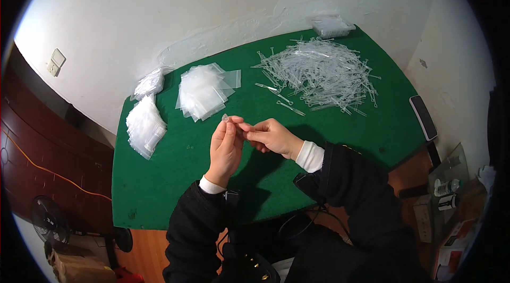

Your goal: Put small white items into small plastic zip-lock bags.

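Both my hands meet over the near middle of the green table, fingertips close together. My left hand (pixel 227 150) is closed, and a small clear plastic stick end (pixel 225 117) pokes out above its thumb. Beside it, my right hand (pixel 273 137) pinches at the left fingers; what lies between its fingertips is too small and covered to make out. Beyond them spreads a large heap of clear plastic sticks (pixel 324 68) with looped ends. A few loose sticks (pixel 290 107) lie at its near left edge. Clear zip bags (pixel 204 94) are fanned out behind my left hand.
More bags (pixel 146 126) are stacked at the table's left edge, with a bundle (pixel 149 83) behind them. A clear box (pixel 333 26) stands at the far right corner. A dark phone-like slab (pixel 423 118) rests on the right edge. Cables hang below the front edge.
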{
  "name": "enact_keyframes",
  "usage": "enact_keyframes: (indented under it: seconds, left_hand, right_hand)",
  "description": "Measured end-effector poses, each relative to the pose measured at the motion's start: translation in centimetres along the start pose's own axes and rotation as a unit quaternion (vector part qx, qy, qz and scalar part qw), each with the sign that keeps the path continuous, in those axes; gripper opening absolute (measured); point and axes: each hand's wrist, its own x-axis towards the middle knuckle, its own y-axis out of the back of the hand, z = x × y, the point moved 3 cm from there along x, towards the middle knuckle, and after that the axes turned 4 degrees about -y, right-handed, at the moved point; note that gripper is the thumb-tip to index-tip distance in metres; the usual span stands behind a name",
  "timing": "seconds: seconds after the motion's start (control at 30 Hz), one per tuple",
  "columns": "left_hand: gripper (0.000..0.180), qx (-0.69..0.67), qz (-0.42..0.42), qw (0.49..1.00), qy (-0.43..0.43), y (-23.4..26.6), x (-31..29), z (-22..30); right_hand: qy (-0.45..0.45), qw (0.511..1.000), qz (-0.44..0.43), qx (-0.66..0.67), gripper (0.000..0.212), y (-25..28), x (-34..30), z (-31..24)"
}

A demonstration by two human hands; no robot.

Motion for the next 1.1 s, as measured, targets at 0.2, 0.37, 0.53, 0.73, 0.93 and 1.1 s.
enact_keyframes:
  seconds: [0.2, 0.37, 0.53, 0.73, 0.93, 1.1]
  left_hand:
    - [0.023, -0.012, 0.006, 1.000, 0.005, 0.0, 0.1, -0.1]
    - [0.022, -0.012, 0.008, 1.000, 0.005, 0.1, 0.1, -0.2]
    - [0.022, -0.015, 0.006, 1.000, 0.006, 0.1, 0.0, -0.2]
    - [0.022, -0.030, 0.014, 0.999, 0.003, 0.1, 0.1, 0.0]
    - [0.021, -0.051, 0.109, 0.993, -0.019, 2.1, 0.5, 0.5]
    - [0.020, -0.023, 0.189, 0.981, -0.028, 4.4, 0.8, 0.1]
  right_hand:
    - [-0.004, 1.000, -0.010, 0.000, 0.020, -0.1, -0.1, -0.2]
    - [-0.009, 1.000, -0.011, 0.001, 0.019, -0.1, 0.0, 0.0]
    - [-0.008, 1.000, -0.023, 0.008, 0.019, -0.1, 0.1, 0.2]
    - [-0.007, 1.000, -0.018, 0.001, 0.019, -0.1, 0.1, 0.1]
    - [0.068, 0.983, 0.069, -0.158, 0.020, 2.3, 0.9, 0.1]
    - [0.156, 0.785, 0.315, -0.510, 0.010, 7.3, -0.1, -2.3]
